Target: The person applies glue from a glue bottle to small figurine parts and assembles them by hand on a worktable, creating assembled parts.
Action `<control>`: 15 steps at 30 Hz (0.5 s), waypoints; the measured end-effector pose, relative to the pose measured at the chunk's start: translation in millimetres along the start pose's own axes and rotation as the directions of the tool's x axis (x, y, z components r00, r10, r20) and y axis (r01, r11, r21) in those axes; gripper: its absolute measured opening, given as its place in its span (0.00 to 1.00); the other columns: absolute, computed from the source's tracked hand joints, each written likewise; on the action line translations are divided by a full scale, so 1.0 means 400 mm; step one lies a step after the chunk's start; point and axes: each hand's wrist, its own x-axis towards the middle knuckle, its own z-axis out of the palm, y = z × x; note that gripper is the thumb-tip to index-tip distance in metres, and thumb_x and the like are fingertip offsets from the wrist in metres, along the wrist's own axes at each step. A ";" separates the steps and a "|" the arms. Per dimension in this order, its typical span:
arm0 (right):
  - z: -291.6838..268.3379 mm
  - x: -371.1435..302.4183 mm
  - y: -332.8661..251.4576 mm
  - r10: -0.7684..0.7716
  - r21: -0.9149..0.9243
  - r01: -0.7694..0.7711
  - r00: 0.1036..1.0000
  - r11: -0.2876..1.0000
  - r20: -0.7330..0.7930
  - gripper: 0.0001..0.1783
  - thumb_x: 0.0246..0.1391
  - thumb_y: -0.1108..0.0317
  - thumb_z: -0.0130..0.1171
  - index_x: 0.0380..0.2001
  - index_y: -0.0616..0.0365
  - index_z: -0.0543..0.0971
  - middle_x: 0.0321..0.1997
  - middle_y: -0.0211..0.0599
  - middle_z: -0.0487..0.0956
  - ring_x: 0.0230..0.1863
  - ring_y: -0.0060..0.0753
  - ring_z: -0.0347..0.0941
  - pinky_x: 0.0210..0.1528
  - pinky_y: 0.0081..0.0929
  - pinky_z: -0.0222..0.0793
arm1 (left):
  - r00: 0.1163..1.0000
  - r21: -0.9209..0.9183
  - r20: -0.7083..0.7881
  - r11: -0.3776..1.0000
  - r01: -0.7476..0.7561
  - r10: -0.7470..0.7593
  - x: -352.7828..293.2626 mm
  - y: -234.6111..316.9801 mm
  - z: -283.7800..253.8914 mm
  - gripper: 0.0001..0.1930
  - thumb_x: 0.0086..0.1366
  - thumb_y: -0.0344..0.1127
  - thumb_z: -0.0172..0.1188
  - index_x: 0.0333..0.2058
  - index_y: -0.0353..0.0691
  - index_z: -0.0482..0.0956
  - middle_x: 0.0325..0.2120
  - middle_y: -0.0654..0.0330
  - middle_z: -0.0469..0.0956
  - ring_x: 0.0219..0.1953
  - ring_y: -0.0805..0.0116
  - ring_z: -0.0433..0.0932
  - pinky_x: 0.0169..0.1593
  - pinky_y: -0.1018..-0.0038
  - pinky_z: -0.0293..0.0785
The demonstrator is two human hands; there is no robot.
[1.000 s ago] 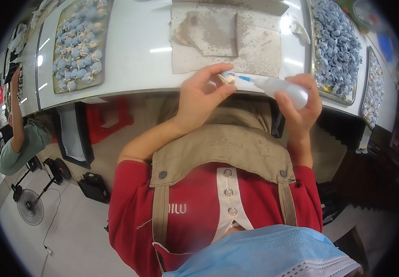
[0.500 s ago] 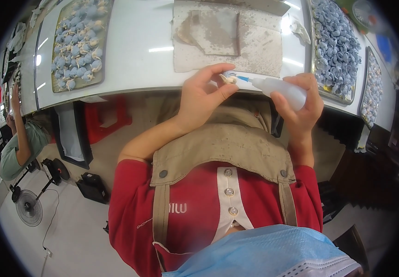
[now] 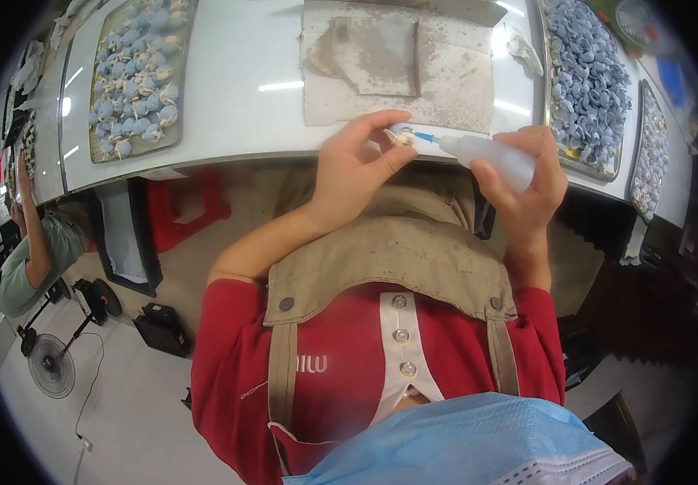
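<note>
Between the thumb and fingers of my left hand (image 3: 359,162) is a small blue-and-cream figurine part (image 3: 401,136), held just over the table's front edge. My right hand (image 3: 527,174) is wrapped round a translucent white squeeze bottle (image 3: 490,158), which lies on its side in the grip. Its thin blue nozzle (image 3: 426,137) points left and reaches up to the figurine part; whether the tip touches it I cannot tell. Both hands are close together in front of a stained cardboard sheet (image 3: 454,89).
On the left of the white table (image 3: 236,105) stands a tray (image 3: 173,137) of blue-and-cream pieces. A tray (image 3: 599,171) heaped with blue curved pieces is on the right, with another tray (image 3: 649,162) beyond it. A person (image 3: 34,250) works at far left, near a floor fan (image 3: 52,365).
Hardly anything differs. The bottle and my right hand have shifted very slightly, while my left hand keeps the figurine part in the same place.
</note>
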 end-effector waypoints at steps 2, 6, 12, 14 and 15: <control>-0.001 0.000 0.000 0.000 -0.006 0.000 1.000 1.000 0.000 0.17 0.31 0.70 0.71 0.26 0.62 0.75 0.21 0.35 0.72 0.23 0.32 0.66 0.24 0.24 0.62 | 1.000 -0.001 0.003 1.000 -0.002 0.002 0.000 0.000 0.000 0.20 0.57 0.23 0.59 0.49 0.36 0.70 0.29 0.67 0.71 0.32 0.82 0.70 0.36 0.86 0.68; 0.004 0.000 0.003 -0.016 -0.005 0.016 1.000 1.000 -0.004 0.17 0.31 0.69 0.71 0.26 0.62 0.75 0.22 0.35 0.72 0.23 0.32 0.66 0.24 0.24 0.62 | 1.000 -0.009 -0.004 1.000 0.003 -0.003 -0.001 -0.001 0.000 0.20 0.57 0.23 0.59 0.49 0.36 0.70 0.30 0.67 0.72 0.33 0.82 0.70 0.36 0.86 0.68; 0.003 0.001 0.002 -0.018 -0.008 0.018 1.000 1.000 -0.011 0.17 0.31 0.69 0.71 0.25 0.62 0.75 0.21 0.35 0.72 0.23 0.32 0.66 0.24 0.24 0.62 | 1.000 -0.019 0.002 1.000 0.012 -0.012 -0.001 0.002 0.001 0.20 0.57 0.24 0.60 0.49 0.35 0.70 0.30 0.67 0.72 0.33 0.82 0.70 0.36 0.86 0.68; 0.004 0.001 0.004 -0.019 -0.001 0.019 1.000 1.000 -0.010 0.17 0.31 0.69 0.71 0.25 0.62 0.75 0.21 0.35 0.72 0.23 0.32 0.66 0.24 0.24 0.62 | 1.000 -0.023 0.002 1.000 0.007 -0.007 -0.001 0.002 0.001 0.20 0.57 0.24 0.60 0.49 0.35 0.70 0.30 0.67 0.72 0.33 0.82 0.70 0.36 0.86 0.68; 0.004 0.001 0.003 -0.019 -0.001 0.019 1.000 1.000 -0.010 0.17 0.31 0.69 0.71 0.25 0.62 0.75 0.21 0.35 0.72 0.23 0.32 0.66 0.24 0.24 0.62 | 1.000 -0.018 -0.001 1.000 0.010 -0.010 -0.001 0.002 0.001 0.20 0.57 0.24 0.60 0.49 0.35 0.70 0.30 0.67 0.72 0.33 0.82 0.70 0.36 0.86 0.68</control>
